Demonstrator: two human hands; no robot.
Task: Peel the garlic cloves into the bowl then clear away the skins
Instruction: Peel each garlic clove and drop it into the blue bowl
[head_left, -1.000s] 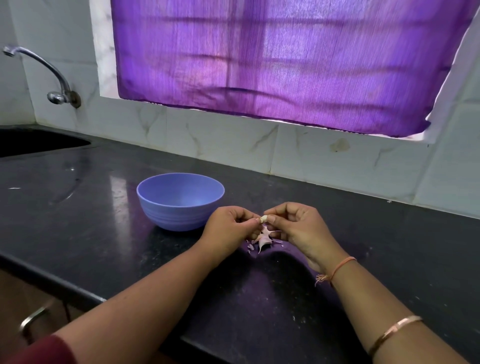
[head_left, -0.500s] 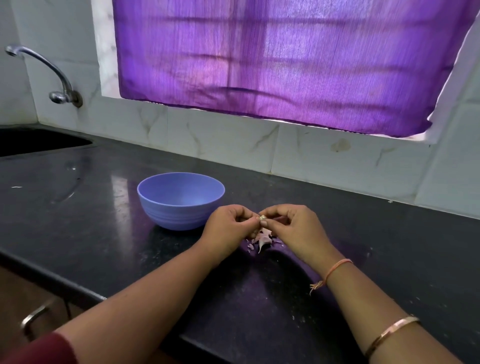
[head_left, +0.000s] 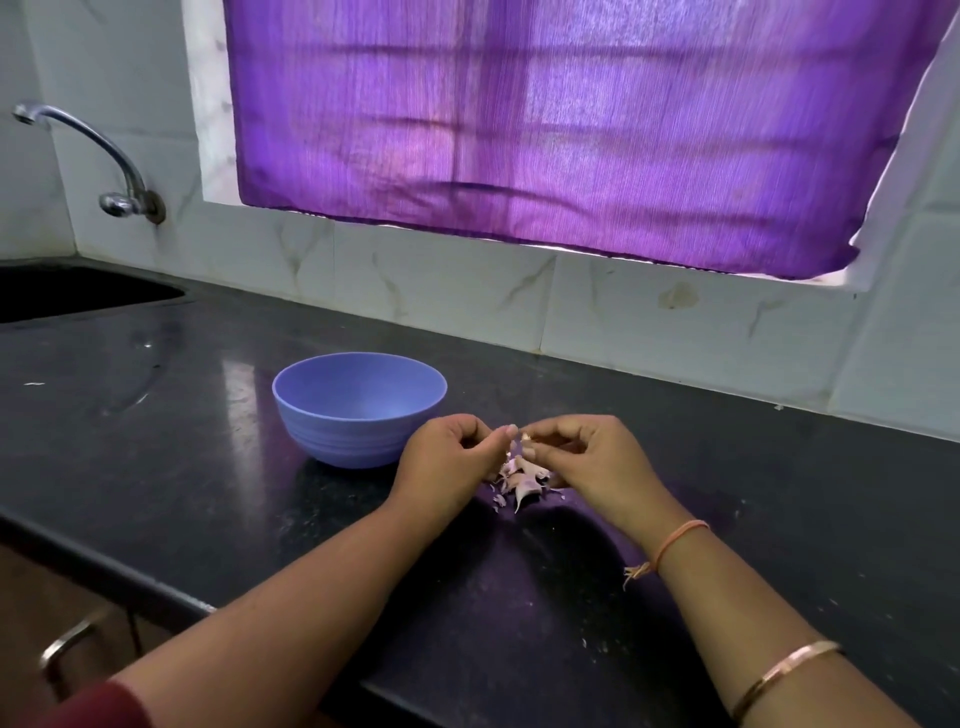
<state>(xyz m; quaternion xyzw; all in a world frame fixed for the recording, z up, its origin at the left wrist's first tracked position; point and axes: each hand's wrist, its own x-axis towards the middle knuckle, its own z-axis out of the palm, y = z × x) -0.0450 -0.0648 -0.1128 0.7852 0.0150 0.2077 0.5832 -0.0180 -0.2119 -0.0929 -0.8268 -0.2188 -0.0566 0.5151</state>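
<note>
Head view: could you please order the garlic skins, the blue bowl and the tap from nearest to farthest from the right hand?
From the right hand, which pinches a garlic clove:
1. Garlic skins, just beneath it.
2. Blue bowl, further left.
3. Tap, far left at the back.

No readable text, label, brand, number or sign in view. Bowl (head_left: 347, 435) plain, unmarked. Surface (head_left: 197, 467), curtain (head_left: 571, 130), wall tiles (head_left: 441, 280), tap (head_left: 111, 148): no lettering legible.
</note>
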